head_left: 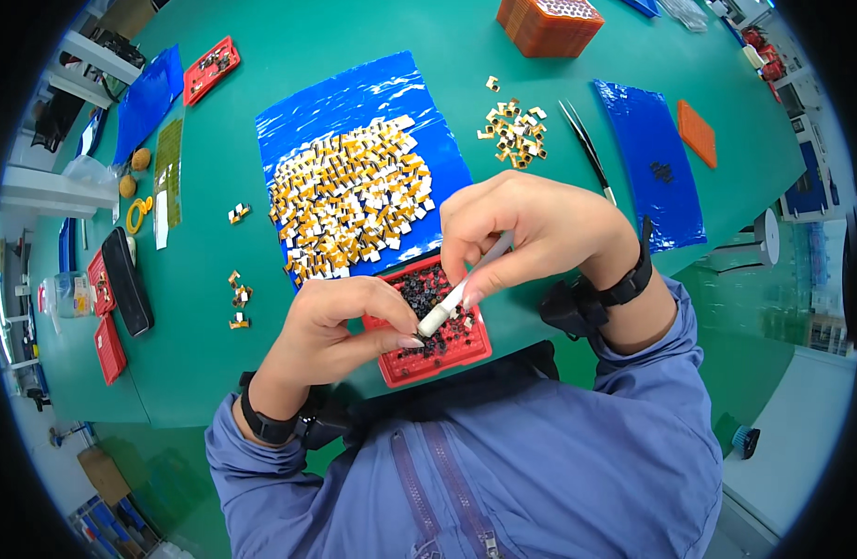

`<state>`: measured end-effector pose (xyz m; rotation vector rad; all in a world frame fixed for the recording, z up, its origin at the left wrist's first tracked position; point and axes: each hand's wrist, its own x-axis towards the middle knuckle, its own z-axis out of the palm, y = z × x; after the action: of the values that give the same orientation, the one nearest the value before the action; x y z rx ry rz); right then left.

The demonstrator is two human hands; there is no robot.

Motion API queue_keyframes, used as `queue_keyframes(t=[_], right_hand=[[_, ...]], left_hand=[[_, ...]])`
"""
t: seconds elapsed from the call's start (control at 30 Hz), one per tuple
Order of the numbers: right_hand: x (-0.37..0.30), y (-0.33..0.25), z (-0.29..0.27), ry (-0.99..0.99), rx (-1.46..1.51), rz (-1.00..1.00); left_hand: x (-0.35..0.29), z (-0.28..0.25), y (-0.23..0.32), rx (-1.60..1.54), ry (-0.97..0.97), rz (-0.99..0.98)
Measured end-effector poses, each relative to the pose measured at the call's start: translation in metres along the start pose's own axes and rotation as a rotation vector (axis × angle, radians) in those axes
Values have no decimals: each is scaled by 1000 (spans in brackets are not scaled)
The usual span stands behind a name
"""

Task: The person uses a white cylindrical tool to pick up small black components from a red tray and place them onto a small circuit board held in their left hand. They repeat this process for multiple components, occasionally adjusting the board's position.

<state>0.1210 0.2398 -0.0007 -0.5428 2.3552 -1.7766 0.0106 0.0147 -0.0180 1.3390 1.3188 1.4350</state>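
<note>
My right hand [531, 224] grips a slim grey-white tool with a blunt white end [439, 318]; I cannot tell its exact kind. That end reaches the fingertips of my left hand [340, 326], whose thumb and forefinger are pinched together on something too small to make out. Both hands are above a red tray [475, 352] that holds many small round black parts [417, 287] and a few light bits. Just beyond the tray, a blue sheet [344, 82] carries a broad pile of small gold-and-white folded pieces [354, 196].
Loose gold pieces [512, 135] lie right of the sheet, near black tweezers [589, 149]. Another blue sheet [647, 186] bears small dark parts. An orange stack of trays [551, 26] stands at the back. Leftward are a black case [127, 279] and yellow scissors [137, 214].
</note>
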Motion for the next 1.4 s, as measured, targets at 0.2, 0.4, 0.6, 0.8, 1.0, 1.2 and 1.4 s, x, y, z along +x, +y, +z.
queue_keyframes(t=[0.2,0.4,0.6,0.8,1.0,1.2,1.4], right_hand=[[1,-4,-4,-122,-56,150],[-1,-4,-2,-101,-75,99],[-2,1,-3,-43,-162,-25],[-3,0,-8,-68,-182,36],[-2,4,-7,-49,-222,71],[-1,4,-6,-66,-209,95],[-1,4,-6,-72,-217,108]], left_hand=[[-2,-1,-3,-21,31,-15],[-2,-2,-2,-5,26,-17],[1,0,1,122,-15,26],[2,-1,2,273,-40,206],[5,3,2,395,-23,385],[4,3,3,419,0,402],[3,2,3,422,-11,389]])
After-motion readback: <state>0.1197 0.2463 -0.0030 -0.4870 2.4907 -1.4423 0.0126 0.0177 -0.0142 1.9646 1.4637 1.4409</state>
